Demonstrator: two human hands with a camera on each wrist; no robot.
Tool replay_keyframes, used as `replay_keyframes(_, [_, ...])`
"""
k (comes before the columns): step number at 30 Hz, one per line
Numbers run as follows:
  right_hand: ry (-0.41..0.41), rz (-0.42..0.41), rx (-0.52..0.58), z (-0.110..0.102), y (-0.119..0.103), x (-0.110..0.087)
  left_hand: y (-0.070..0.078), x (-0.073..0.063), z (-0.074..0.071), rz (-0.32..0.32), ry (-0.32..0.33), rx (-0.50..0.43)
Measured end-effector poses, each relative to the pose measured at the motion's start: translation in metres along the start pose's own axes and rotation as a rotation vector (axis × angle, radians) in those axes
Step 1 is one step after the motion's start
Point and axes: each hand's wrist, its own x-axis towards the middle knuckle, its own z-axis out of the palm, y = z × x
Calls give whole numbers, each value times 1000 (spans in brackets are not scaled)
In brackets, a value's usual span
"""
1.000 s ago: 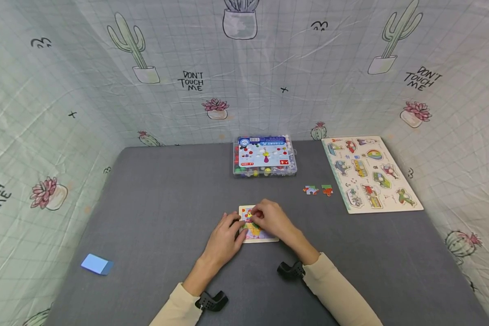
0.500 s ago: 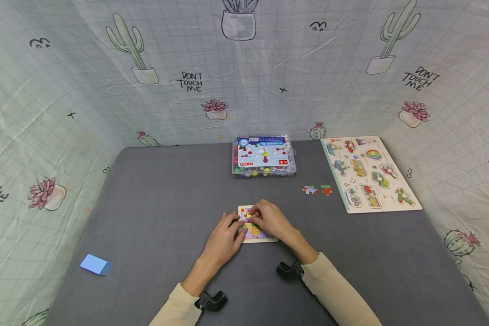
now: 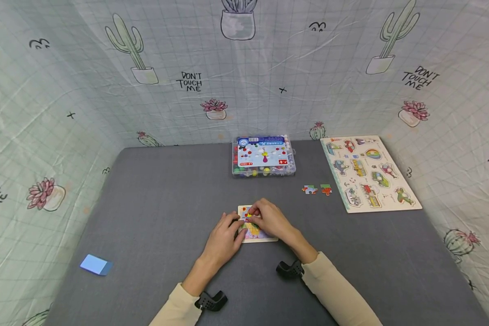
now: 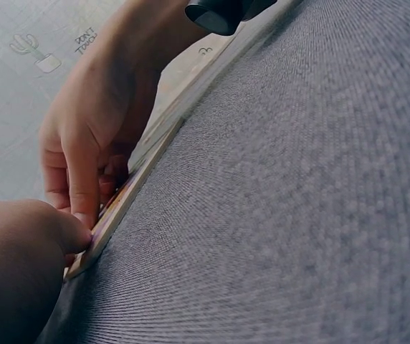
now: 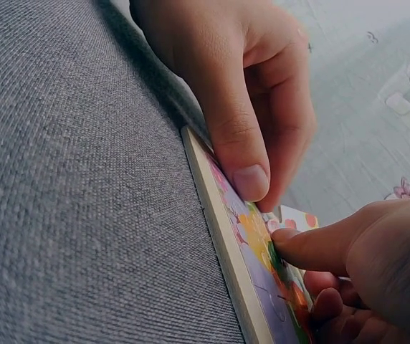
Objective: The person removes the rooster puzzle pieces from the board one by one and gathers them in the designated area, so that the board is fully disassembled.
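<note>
A small wooden jigsaw board (image 3: 261, 241) with a pale rim and a colourful picture lies at the middle of the table. My left hand (image 3: 224, 237) rests at its left edge, thumb and fingertips pressing on the picture. Above the board's upper part, my right hand (image 3: 272, 220) pinches a small jigsaw piece (image 5: 302, 217), pale with red and yellow spots, which tilts up from the surface in the right wrist view. Both hands' fingertips are close together there. The right fingers hide much of the picture. In the left wrist view the board (image 4: 122, 204) shows edge-on.
Two loose jigsaw pieces (image 3: 309, 189) lie right of the hands. Behind stands a clear plastic box (image 3: 264, 156) of coloured beads. A large picture board (image 3: 375, 181) lies at the right, a blue block (image 3: 96, 264) at the far left. Patterned cloth surrounds the grey table.
The right hand's fingertips have shifted very slightly over the upper part of the jigsaw board. The left hand stays in place; the view has drifted a little.
</note>
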Motion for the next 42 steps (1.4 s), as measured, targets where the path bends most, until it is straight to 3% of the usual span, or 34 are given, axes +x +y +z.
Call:
replay_keyframes(27, [-8,-33,-24,0,2,-1,2,1,-2,-2,-37,38])
replay_keyframes(42, [16,-10,56,-1,2,1,2,1,-3,5,-27,38])
